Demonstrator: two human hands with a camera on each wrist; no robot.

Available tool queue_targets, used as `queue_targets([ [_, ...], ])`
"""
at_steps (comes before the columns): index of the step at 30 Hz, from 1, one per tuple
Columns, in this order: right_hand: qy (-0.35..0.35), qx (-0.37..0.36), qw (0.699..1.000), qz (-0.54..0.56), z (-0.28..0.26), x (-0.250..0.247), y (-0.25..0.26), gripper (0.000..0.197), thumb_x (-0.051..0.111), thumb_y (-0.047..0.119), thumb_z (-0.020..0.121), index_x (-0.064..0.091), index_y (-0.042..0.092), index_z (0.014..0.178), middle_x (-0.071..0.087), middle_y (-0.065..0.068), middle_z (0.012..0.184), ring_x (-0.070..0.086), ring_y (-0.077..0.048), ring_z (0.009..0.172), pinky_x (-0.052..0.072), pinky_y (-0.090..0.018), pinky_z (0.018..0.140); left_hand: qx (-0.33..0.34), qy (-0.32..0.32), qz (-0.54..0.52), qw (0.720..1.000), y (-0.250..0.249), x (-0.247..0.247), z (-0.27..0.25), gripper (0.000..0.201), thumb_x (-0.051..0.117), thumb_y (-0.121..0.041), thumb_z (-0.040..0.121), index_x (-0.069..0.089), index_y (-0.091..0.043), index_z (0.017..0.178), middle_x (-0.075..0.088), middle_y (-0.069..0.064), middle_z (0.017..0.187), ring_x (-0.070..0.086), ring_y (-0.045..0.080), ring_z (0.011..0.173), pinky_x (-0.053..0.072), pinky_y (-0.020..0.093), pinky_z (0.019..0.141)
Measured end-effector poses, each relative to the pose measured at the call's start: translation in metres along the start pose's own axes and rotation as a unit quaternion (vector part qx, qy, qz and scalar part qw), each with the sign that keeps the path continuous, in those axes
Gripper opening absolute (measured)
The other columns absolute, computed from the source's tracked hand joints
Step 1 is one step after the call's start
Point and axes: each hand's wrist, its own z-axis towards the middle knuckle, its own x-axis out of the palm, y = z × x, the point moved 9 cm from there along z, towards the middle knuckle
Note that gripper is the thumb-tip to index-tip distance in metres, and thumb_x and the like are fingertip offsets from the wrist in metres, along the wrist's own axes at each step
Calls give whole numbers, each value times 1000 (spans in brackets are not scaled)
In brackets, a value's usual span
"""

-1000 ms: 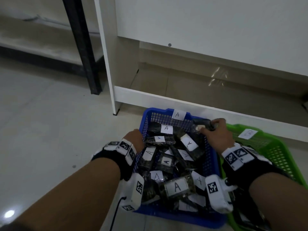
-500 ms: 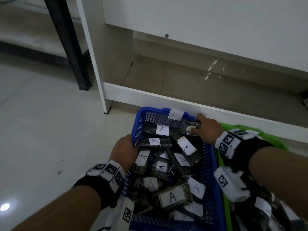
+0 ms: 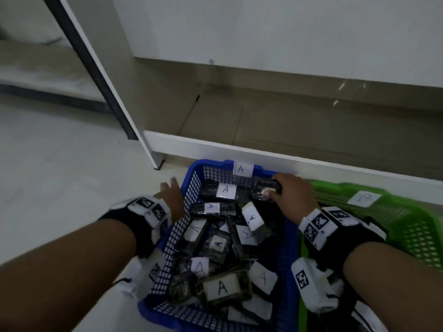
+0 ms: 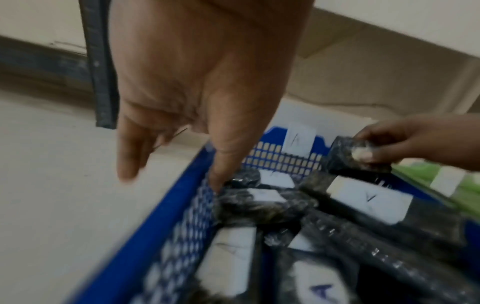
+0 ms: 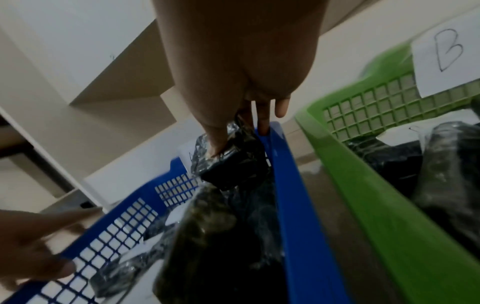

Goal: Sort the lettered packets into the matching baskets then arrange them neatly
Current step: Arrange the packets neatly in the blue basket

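A blue basket with an "A" label on its far wall holds several dark wrapped packets with white "A" tags. At the basket's far right corner, my right hand pinches a dark packet between thumb and fingers; the right wrist view shows this packet just above the pile. My left hand straddles the left wall. Its fingers hang straight outside and its thumb reaches inside, touching a packet. A green basket labelled "B" stands to the right with dark packets in it.
Both baskets stand on a pale floor against the low front rail of a white shelf unit. A dark metal leg rises at the left behind the unit's side panel.
My left hand has let go of the basket's left wall and its fingers have straightened outward. My right hand still holds the packet at the far right corner. The head view has shifted.
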Motion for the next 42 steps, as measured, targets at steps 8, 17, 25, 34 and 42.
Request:
queue_targets([
  [8,43,20,989,143,-5,-19,-14,26,69,18,83,65,13,108,67,-8,106,61,-23,98,45,-26,81,440,-82,84,890,-161,11,-27,51,58,-17,83,42,-10,132,40,11,133,44,29,120,43,45,94],
  [17,-4,47,994,99,-5,-29,-2,23,65,15,84,65,11,106,67,-11,105,61,-27,95,47,-31,79,431,-98,110,890,-160,17,-17,41,55,-22,89,49,-27,129,40,5,134,30,30,127,32,46,101],
  [25,23,58,995,82,0,-18,-2,22,66,17,84,64,12,105,68,-11,103,61,-25,91,42,-25,71,480,-92,61,870,-156,9,-36,35,63,-20,83,48,-20,114,55,2,117,51,22,110,27,40,101],
  [34,-53,46,979,194,-1,-26,27,21,67,14,83,66,13,104,68,-9,103,61,-25,96,44,-25,79,416,1,97,904,-83,-22,-32,30,58,-35,90,54,-30,120,60,-4,115,54,16,108,39,35,97],
  [42,-40,23,970,241,18,13,107,25,63,14,87,40,14,96,54,-3,83,53,-22,73,44,-34,66,396,-16,228,890,-34,17,-33,42,35,-41,98,36,-26,138,48,3,134,35,22,121,29,39,100],
])
